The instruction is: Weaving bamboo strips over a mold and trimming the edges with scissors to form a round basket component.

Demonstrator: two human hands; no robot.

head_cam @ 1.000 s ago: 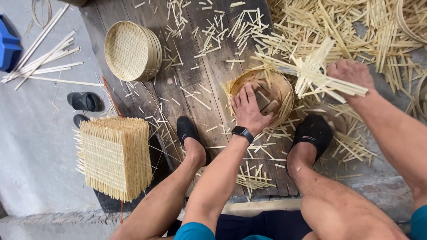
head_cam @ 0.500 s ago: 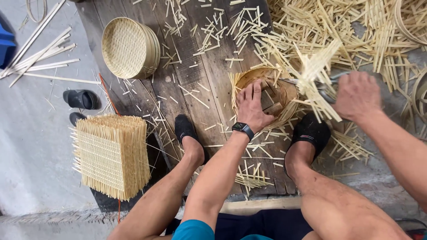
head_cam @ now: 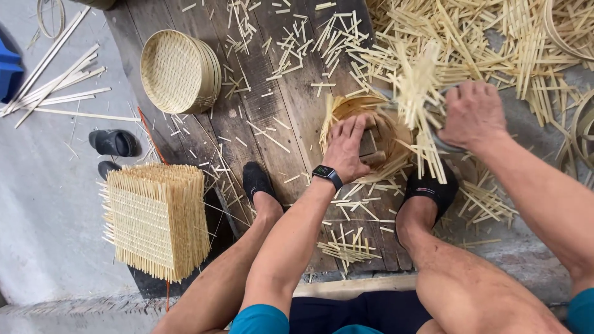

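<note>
Right hand [head_cam: 473, 114] swung strips [head_cam: 421, 105] upright, left hand [head_cam: 348, 148] pressing basket [head_cam: 371, 145]

Looks like a small basket-weaving workshop, floor-level setup. Bamboo strips [head_cam: 495, 43] are scattered all over the rough wooden planks [head_cam: 291, 117], there's a stack of finished round woven trays [head_cam: 179, 71], a pile of square woven mats [head_cam: 154, 219], and long bamboo slats [head_cam: 52, 93] lying on the concrete floor [head_cam: 43, 210].

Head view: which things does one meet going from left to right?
Blue object → black sandals → stack of square woven mats → round woven trays → left hand → right hand.
</note>
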